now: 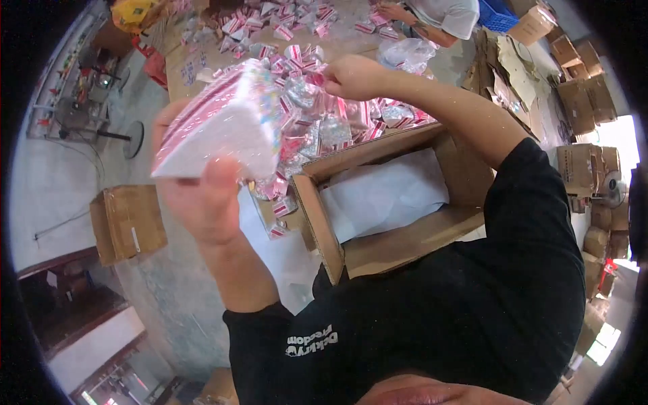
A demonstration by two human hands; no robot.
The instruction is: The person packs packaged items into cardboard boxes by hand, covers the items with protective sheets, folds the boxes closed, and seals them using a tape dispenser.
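Observation:
My left hand [202, 206] is raised at the left, thumb and fingers closed round a cake-slice-shaped toy [216, 138]. It is a large wedge with a white triangular face, pink striped sides and a pastel-speckled edge, under shiny clear wrap. My right hand [354, 77] is stretched out over a heap of small pink, white and silver wrapped pieces [337, 131]. Its fingers are curled down at the heap, and what they hold, if anything, is hidden. Below that arm an open cardboard box [398, 236] stands against my body, with a white sheet [391, 192] inside.
The heap spreads across a cardboard-coloured table [179, 67]. At the far side another person's arm [425, 27] reaches over it, near a clear plastic bag [408, 52]. A closed carton [128, 223] stands at the left. Flattened cardboard [516, 74] and stacked cartons [584, 101] are at the right.

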